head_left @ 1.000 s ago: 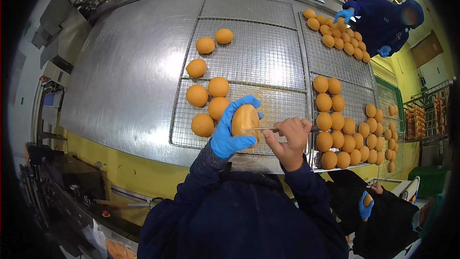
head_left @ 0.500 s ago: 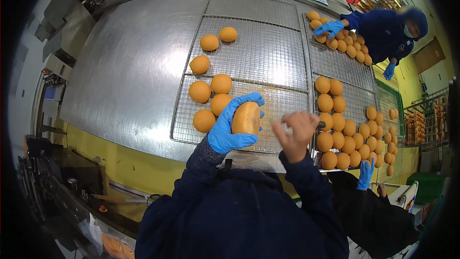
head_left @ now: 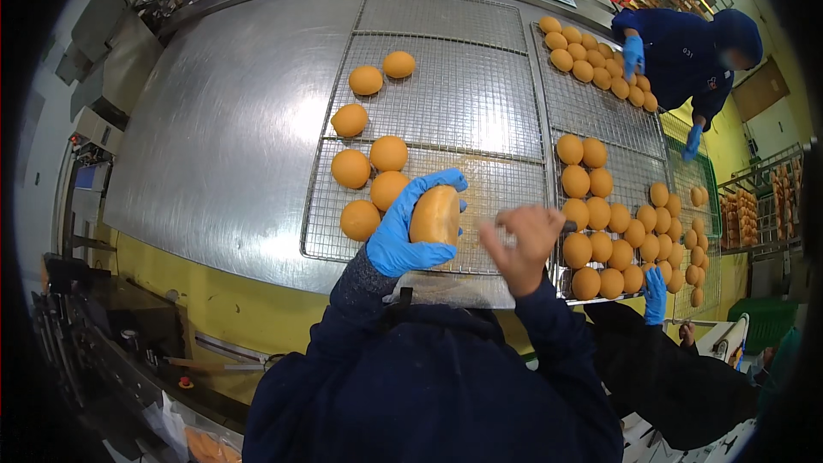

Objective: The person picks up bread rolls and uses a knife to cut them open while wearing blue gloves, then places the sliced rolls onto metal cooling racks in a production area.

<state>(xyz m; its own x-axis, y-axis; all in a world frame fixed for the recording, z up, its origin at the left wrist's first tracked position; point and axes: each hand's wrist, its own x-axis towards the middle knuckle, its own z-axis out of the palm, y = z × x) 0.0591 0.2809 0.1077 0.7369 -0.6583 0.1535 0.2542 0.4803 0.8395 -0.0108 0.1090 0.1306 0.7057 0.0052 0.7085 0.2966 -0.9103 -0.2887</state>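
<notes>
My left hand (head_left: 399,231), in a blue glove, grips a bread bun (head_left: 433,216) turned on its side, its paler face toward the right. My bare right hand (head_left: 523,238), blurred, is closed on a knife (head_left: 566,226) just right of the bun; the dark handle end shows past my fist, while the blade is too smeared to make out. Both hands are over a wire rack (head_left: 446,86), where several round buns (head_left: 350,168) lie to the left of my hands. A second rack (head_left: 591,107) on the right holds many more buns (head_left: 579,249).
A steel table (head_left: 223,120) underlies the racks. One co-worker (head_left: 686,51) in blue stands at top right; another (head_left: 660,377) in dark clothes reaches a gloved hand to buns at lower right. A green crate (head_left: 763,321), rolling racks (head_left: 771,201) and machinery (head_left: 111,34) stand around.
My right hand has moved back from the bun's cut line, the knife with it. The upper co-worker's hands moved down. The lower co-worker's gloved hand rose to the rack's edge, without the earlier bun visible.
</notes>
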